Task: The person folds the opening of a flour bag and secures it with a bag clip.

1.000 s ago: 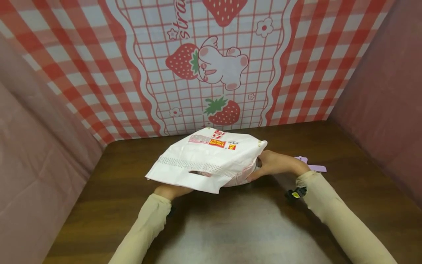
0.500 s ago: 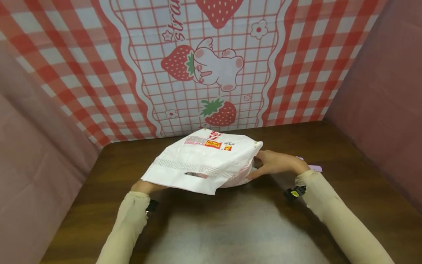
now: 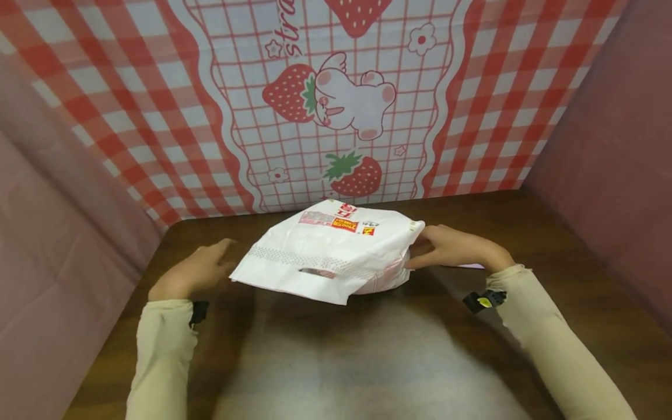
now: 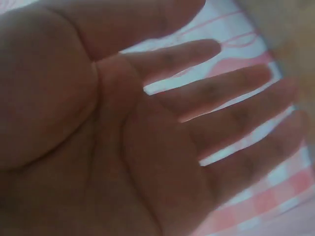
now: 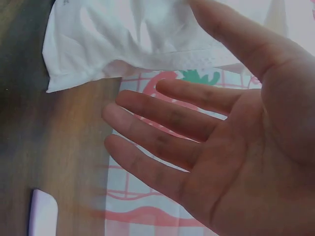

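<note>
Two hands flank a white bag (image 3: 315,248) resting on the bench (image 3: 367,356). The left hand (image 3: 196,271), fingers extended, holds nothing just left of the bag; the right hand (image 3: 457,248), fingers also extended and palm bare, is at the bag's right edge, contact unclear. The bag bulges ungripped, probably propped by contents or stiff folds. Its red-and-yellow print (image 3: 345,224) is too small to read. Behind the bag, cloth (image 3: 131,105) lettering reads "stra", cut off; right of the bag lies a purple thing (image 5: 44,214).

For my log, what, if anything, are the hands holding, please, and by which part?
Nothing is held; left hand and right hand are open beside the white bag.
</note>
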Demonstrator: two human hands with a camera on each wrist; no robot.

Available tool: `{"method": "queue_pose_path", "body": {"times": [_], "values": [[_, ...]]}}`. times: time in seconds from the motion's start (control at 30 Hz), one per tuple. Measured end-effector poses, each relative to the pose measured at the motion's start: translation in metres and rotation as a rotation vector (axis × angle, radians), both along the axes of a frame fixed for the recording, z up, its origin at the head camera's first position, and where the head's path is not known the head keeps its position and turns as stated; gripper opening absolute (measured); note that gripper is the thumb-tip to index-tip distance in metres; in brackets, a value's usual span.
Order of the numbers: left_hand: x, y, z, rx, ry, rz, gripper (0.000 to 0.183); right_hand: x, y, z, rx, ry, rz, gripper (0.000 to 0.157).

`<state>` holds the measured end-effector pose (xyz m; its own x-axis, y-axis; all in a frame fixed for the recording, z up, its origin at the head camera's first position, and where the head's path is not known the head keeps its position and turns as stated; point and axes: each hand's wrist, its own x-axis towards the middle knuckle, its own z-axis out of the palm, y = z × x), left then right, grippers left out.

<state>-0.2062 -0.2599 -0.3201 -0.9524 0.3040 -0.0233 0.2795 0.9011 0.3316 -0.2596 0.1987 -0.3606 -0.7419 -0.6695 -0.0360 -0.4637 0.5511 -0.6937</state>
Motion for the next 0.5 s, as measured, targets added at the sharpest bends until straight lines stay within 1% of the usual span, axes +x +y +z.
{"method": "queue_pose_path", "body": {"times": [0.1,0.2,0.27,0.3,0.37,0.43,0.5], "values": [[0.002,0.007,0.005,0.026,0.128,-0.018,0.04,0.003,0.0,0.005,-0.003,0.019,0.007,0.055],[0.009,0.027,0.017,0.087,0.359,-0.067,0.035,0.004,-0.002,0.007,-0.006,0.026,0.023,0.054],[0.017,0.046,0.024,0.12,0.469,-0.114,0.032,0.004,-0.004,0.008,0.002,0.039,0.027,0.052],[0.022,0.055,0.026,0.135,0.508,-0.144,0.031,0.004,-0.004,0.008,0.008,0.051,0.028,0.05],[0.033,0.074,0.03,0.153,0.542,-0.19,0.033,0.003,-0.004,0.008,0.038,0.097,0.022,0.048],[0.043,0.09,0.03,0.146,0.57,-0.245,0.033,0.004,-0.003,0.01,0.058,0.124,0.012,0.045],[0.052,0.102,0.028,0.151,0.592,-0.296,0.033,0.006,-0.002,0.012,0.087,0.159,-0.009,0.043]]}}
